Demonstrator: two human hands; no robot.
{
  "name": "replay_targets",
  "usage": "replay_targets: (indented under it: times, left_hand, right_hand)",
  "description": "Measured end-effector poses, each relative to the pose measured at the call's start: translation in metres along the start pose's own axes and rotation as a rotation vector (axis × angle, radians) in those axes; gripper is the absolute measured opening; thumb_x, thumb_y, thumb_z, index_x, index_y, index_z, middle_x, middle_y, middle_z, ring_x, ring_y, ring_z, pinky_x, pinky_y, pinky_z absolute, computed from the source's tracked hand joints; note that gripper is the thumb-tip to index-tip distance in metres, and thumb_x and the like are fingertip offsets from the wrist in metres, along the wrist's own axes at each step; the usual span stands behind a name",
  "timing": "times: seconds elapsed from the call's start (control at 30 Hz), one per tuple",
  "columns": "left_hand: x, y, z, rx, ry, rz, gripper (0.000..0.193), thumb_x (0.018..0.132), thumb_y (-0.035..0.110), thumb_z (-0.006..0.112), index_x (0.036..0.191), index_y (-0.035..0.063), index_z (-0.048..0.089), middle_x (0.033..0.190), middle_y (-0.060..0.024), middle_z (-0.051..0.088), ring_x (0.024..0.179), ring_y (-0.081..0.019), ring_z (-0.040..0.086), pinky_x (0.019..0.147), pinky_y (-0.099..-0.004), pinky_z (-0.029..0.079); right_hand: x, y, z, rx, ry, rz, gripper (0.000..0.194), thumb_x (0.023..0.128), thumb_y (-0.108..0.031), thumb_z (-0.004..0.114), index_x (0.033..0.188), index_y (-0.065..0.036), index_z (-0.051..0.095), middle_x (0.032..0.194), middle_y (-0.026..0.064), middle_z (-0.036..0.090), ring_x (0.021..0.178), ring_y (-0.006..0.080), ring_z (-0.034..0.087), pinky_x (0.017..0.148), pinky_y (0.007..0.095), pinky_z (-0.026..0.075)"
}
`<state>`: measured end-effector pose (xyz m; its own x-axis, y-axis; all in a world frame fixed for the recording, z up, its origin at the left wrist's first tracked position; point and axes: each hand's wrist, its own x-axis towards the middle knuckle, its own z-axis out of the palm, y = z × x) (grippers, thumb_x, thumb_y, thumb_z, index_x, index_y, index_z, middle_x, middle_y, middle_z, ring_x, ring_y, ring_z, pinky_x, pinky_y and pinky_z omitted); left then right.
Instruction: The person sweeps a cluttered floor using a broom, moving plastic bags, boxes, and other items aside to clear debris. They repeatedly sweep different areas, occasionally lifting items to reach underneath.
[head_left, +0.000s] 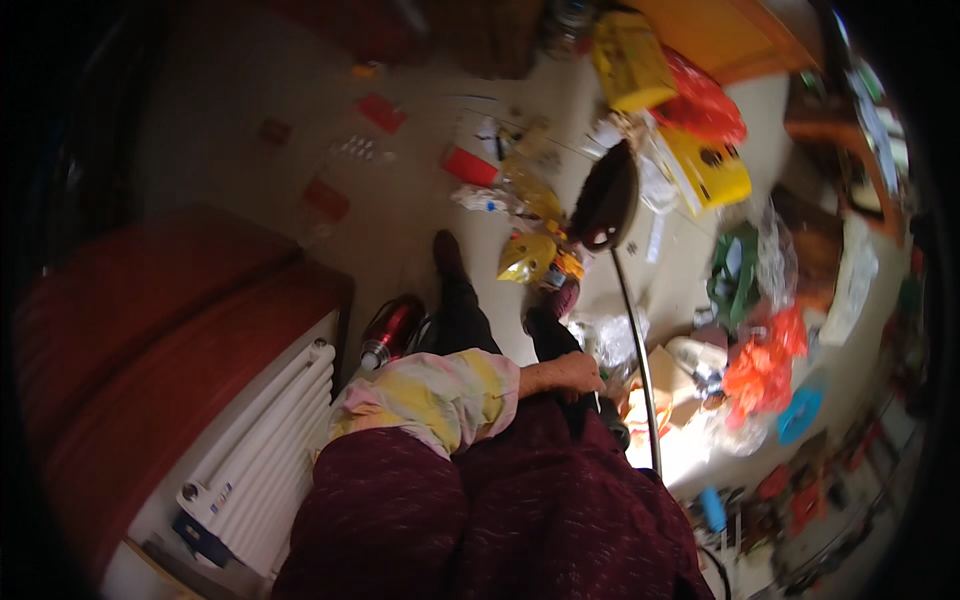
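Note:
My left hand (574, 374), reaching across from a pastel cuff, is closed in front of my dark trousers; whether something lies inside its fingers cannot be told. My right hand is out of view. Just right of the left hand runs the metal handle (639, 352) of what looks like a broom, its dark head (609, 196) on the littered floor. Around that head lie a yellow plastic wrapper (527, 257), a red packet (470, 166) and a yellow bag (709, 171). Clear plastic (611, 341) lies beyond the hand.
A white radiator (262, 457) and red-brown wooden furniture (172, 300) stand at the left. A red metal flask (392, 330) is beside my leg. At right are a green bag (735, 274), orange-red plastic bags (761, 371), a blue round object (799, 415) and wooden furniture (840, 131).

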<state>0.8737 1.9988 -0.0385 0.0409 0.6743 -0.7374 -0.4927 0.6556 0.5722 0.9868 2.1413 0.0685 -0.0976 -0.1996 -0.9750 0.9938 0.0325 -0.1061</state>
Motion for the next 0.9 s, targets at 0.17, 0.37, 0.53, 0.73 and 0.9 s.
replay_targets:
  times: [0.17,0.37,0.53,0.73,0.9]
  left_hand:
    - [-0.054,-0.045,-0.035,-0.373,0.04,-0.064,0.048,0.078,0.044,0.055,0.081,-0.0037,0.057,0.067,-0.012,0.057,0.051,-0.0205,0.059,0.046,-0.0299,0.051]
    - [-0.112,-0.095,-0.092,-1.03,0.439,0.2,0.065,0.071,0.052,0.062,0.109,0.0026,0.044,0.087,-0.0155,0.056,0.065,-0.0194,0.06,0.049,-0.028,0.052]
    - [-0.134,-0.146,-0.154,-1.317,1.192,0.145,0.02,0.065,0.01,0.065,0.077,0.0004,0.053,0.062,-0.0074,0.056,0.047,-0.0159,0.057,0.035,-0.0278,0.046]
    - [-0.193,-0.263,-0.213,-1.503,1.692,0.238,0.015,0.067,0.017,0.051,0.077,0.0058,0.05,0.057,-0.0063,0.054,0.044,-0.0159,0.053,0.036,-0.0279,0.04]
    - [-0.203,-0.348,-0.271,-1.487,1.734,0.39,0.01,0.072,0.014,0.051,0.076,0.007,0.046,0.061,-0.0076,0.052,0.046,-0.0163,0.052,0.034,-0.0281,0.039]
  right_hand:
    - [0.033,-0.049,0.038,-0.269,-0.115,0.015,0.023,0.079,-0.023,0.054,0.067,-0.004,0.047,0.048,0.0027,0.044,0.033,0.0116,0.041,0.03,0.0256,0.032]
    - [0.018,-0.142,0.047,-0.769,-0.105,0.045,0.018,0.076,-0.018,0.056,0.069,-0.002,0.049,0.05,0.003,0.046,0.034,0.0114,0.043,0.03,0.0259,0.033]
    - [0.055,-0.234,0.156,-0.938,-0.225,0.12,0.018,0.076,-0.017,0.057,0.069,-0.002,0.05,0.047,0.0025,0.044,0.034,0.0118,0.044,0.03,0.0258,0.033]
    - [0.12,-0.284,0.32,-1.124,-0.367,0.17,0.021,0.081,-0.022,0.052,0.075,-0.002,0.047,0.048,0.0044,0.045,0.031,0.0146,0.043,0.028,0.0273,0.033]
    - [0.157,-0.282,0.401,-0.54,-0.365,0.231,0.025,0.087,-0.028,0.045,0.102,-0.008,0.044,0.047,0.0033,0.042,0.03,0.0137,0.039,0.029,0.0256,0.033]
